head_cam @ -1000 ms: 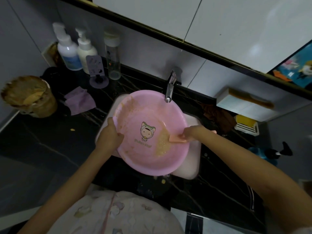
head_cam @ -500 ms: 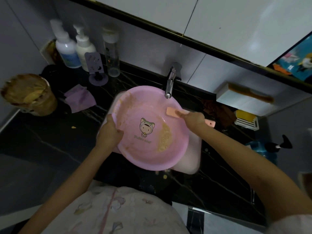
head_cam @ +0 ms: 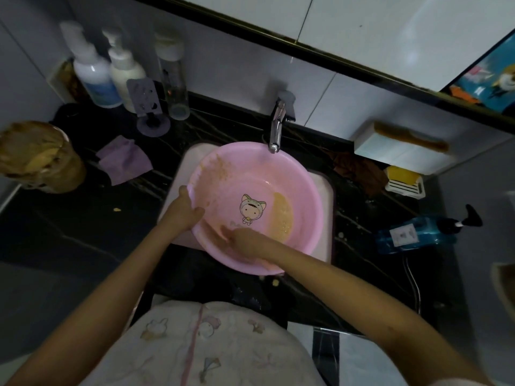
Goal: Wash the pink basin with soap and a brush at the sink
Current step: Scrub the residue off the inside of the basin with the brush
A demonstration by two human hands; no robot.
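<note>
1. Head view. I am seeing the pink basin (head_cam: 250,174) sitting over the white sink (head_cam: 324,218), tilted, with its far rim just under the spout of the chrome faucet (head_cam: 276,129).
2. The left hand (head_cam: 182,211) is grasping the basin's left rim, with the thumb lying inside the wall and the fingers underneath.
3. The right hand (head_cam: 245,239) is reaching inside the basin against the near wall. It is blurred, but it is reading as wrapped round the peach-coloured brush (head_cam: 212,231), whose smeared head is sticking out to the left.
4. A cartoon figure (head_cam: 252,208) in a cat-eared hood is showing on the basin floor. The lettering beneath it is partly covered by the right hand, and I am not able to read it.
5. A yellowish residue streak (head_cam: 282,215) is lying to the right of the figure, and more specks are clinging to the upper left wall.
6. On the dark counter (head_cam: 69,218), a blue bottle (head_cam: 412,235) with a black pump is lying on its side to the right of the sink. Its white label is too small to read.
7. Two white pump bottles (head_cam: 94,76) are standing at the back left. Their labels are blurred.
</note>
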